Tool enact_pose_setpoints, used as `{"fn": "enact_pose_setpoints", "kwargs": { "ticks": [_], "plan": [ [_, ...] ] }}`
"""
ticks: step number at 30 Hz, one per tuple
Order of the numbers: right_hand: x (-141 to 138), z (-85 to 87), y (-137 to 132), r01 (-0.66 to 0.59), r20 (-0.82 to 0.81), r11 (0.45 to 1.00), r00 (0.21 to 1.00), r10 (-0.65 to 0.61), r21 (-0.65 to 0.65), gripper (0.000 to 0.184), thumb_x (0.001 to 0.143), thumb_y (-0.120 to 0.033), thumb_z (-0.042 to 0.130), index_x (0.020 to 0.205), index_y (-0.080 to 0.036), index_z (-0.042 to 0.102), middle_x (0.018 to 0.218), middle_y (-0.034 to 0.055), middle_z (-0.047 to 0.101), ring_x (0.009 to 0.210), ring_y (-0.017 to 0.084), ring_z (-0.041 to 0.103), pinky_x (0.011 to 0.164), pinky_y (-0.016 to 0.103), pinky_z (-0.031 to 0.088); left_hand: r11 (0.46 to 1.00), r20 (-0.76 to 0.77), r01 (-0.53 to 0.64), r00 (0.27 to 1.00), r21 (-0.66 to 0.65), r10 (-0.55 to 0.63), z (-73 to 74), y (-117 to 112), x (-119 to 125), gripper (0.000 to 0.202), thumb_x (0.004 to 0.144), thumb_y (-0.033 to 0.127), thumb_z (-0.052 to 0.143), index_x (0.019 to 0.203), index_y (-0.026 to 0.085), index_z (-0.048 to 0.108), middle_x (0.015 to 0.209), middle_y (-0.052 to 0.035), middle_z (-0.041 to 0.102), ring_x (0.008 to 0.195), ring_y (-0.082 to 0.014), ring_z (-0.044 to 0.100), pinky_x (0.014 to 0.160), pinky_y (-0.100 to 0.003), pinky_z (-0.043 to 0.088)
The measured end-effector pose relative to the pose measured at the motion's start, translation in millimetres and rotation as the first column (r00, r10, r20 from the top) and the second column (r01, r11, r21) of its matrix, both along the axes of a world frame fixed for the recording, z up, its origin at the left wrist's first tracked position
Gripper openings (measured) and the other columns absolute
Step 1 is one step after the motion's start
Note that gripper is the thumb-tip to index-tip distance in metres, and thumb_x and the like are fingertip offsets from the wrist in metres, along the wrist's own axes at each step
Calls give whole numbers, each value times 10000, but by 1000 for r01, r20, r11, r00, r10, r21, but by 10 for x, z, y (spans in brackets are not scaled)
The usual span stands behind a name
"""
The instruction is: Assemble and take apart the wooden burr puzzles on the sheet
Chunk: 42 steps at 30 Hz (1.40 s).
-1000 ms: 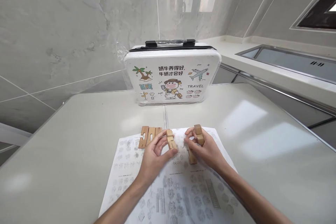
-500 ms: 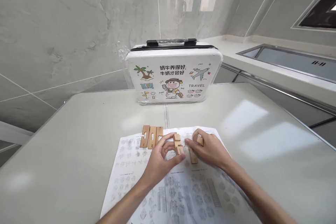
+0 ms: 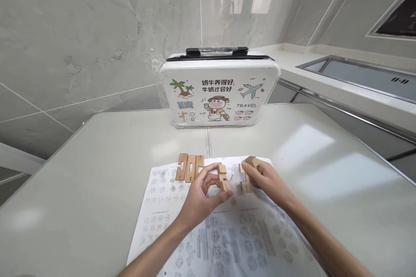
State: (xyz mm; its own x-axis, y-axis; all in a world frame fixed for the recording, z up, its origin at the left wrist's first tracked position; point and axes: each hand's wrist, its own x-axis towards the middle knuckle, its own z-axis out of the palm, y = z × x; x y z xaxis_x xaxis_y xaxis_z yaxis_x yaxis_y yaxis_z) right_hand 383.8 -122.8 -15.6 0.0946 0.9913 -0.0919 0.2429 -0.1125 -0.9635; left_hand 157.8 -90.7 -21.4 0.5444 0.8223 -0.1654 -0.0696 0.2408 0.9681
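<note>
My left hand (image 3: 199, 197) pinches a notched wooden puzzle piece (image 3: 222, 177) between thumb and fingers, holding it just above the printed instruction sheet (image 3: 224, 233). My right hand (image 3: 268, 181) is closed round two more wooden pieces (image 3: 247, 174), one of them standing upright on the sheet. The two hands are close together, their pieces a few centimetres apart. Three more notched wooden pieces (image 3: 189, 167) lie side by side at the sheet's top left corner, left of my left hand.
A small white suitcase (image 3: 221, 91) with cartoon travel prints and a black handle stands at the back of the pale table (image 3: 81, 190), against the grey tiled wall. A counter with a sunken steel sink (image 3: 364, 75) runs along the right.
My right hand has turned its pieces and drawn them a little toward the left hand's piece. The left hand has kept its pinch, shifting slightly right. The camera has drifted a little.
</note>
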Motion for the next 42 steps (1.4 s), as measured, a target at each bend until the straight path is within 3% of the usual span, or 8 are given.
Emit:
{"fn": "enact_pose_setpoints", "kwargs": {
  "ticks": [4, 7, 10, 17, 23, 29, 36, 42],
  "plan": [
    [-22, 3, -23, -8, -319, 999, 948, -4, -37, 485, 1029, -627, 583, 754, -245, 464, 505, -76, 423, 456, 122, 347, 513, 284, 307, 1000, 16, 7, 1000, -20, -7, -15, -1, -4, 850, 800, 360, 939, 1509, 220, 492, 1141, -111, 759, 1181, -299, 682, 1102, -489, 479],
    [-64, 12, -36, -67, -415, 998, 909, 52, -22, 436, 1060, -585, 564, 824, -219, 554, 542, -43, 565, 426, 112, 416, 517, 284, 358, 1000, 18, 10, 1000, -26, -9, -5, -9, -5, 836, 805, 341, 937, 1502, 238, 485, 1149, -99, 765, 1173, -285, 688, 1102, -480, 482],
    [-116, 43, -48, -122, -477, 992, 875, 87, -44, 416, 1050, -598, 584, 898, -210, 584, 645, -34, 628, 382, 81, 396, 445, 266, 290, 1000, 18, -17, 1000, 4, 17, 23, -28, 8, 798, 801, 323, 938, 1464, 247, 501, 1125, -80, 771, 1148, -268, 699, 1094, -464, 493],
    [-200, 56, -88, -198, -420, 977, 895, 149, -77, 402, 1011, -602, 679, 935, -211, 625, 479, -116, 369, 428, 80, 238, 472, 263, 205, 992, -6, -90, 996, 90, 91, 89, -62, 26, 722, 784, 342, 946, 1382, 248, 553, 1245, -105, 750, 1216, -294, 700, 1077, -450, 525],
    [-213, 7, -101, -164, -381, 979, 918, 106, -124, 446, 992, -635, 685, 893, -215, 574, 621, -63, 527, 448, 71, 302, 461, 264, 203, 961, -59, -103, 991, 255, 122, 81, -77, 19, 689, 776, 344, 953, 1363, 270, 600, 1421, -112, 665, 1287, -303, 669, 1115, -454, 530],
    [-222, 10, -94, -144, -404, 979, 912, 75, -144, 472, 986, -631, 694, 836, -214, 530, 603, -80, 469, 449, 64, 282, 467, 263, 194, 906, -111, -78, 984, 416, 136, 68, -76, 13, 665, 760, 335, 961, 1341, 303, 640, 1449, -84, 647, 1361, -311, 617, 1170, -473, 498],
    [-199, 34, -66, -117, -481, 982, 876, 31, -150, 451, 1039, -650, 591, 956, -206, 603, 672, -75, 411, 511, 77, 246, 520, 269, 210, 979, -55, -99, 992, 178, 110, 100, -59, 16, 716, 748, 341, 969, 1369, 262, 621, 1414, -109, 689, 1343, -325, 642, 1136, -461, 524],
    [-136, 42, -35, -62, -585, 990, 810, -26, -129, 429, 1040, -634, 585, 962, -214, 621, 748, -37, 482, 553, 100, 343, 545, 271, 263, 990, 1, -144, 990, 4, 144, 102, -14, 30, 709, 753, 402, 961, 1342, 217, 613, 1386, -135, 710, 1316, -322, 661, 1136, -464, 512]
  ]
}}
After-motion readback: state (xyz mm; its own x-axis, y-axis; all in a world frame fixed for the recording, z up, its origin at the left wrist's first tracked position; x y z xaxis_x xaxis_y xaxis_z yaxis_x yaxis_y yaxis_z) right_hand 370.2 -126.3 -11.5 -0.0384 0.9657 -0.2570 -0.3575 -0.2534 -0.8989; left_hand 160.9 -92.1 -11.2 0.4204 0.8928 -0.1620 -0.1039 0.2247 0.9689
